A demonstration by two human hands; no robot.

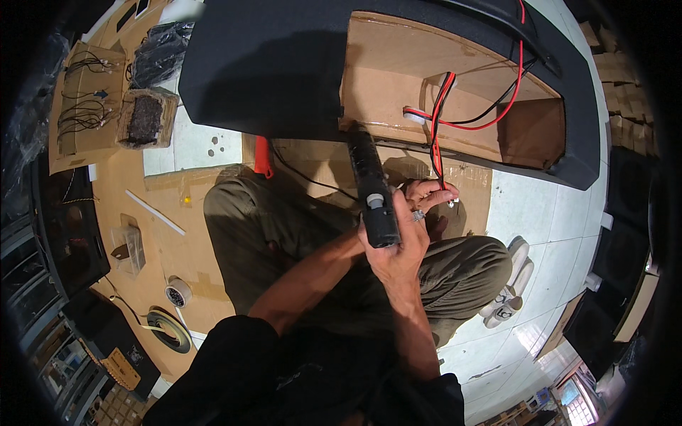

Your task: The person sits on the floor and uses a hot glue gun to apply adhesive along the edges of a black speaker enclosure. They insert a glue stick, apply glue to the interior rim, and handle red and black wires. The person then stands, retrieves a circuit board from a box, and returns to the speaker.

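Observation:
I sit on the floor in front of a large black cabinet (270, 71) lying on its side, its opening showing bare wood. Red and black wires (436, 138) hang out of the opening past a white connector (414, 114). My right hand (402, 250) reaches up and pinches the loose ends of the wires between its fingertips, with a ring on one finger. A black gun-shaped tool (374, 192) points toward the cabinet's edge. My left hand (359, 233) grips it from beneath and is mostly hidden by it.
Cardboard sheets (163, 234) cover the floor at left, with a tape roll (177, 292), a clear plastic box (128, 248), a tray of wire leads (85, 106) and a box of dark small parts (146, 119). Black speaker boxes (67, 220) stand at left. White shoes (509, 284) lie at right.

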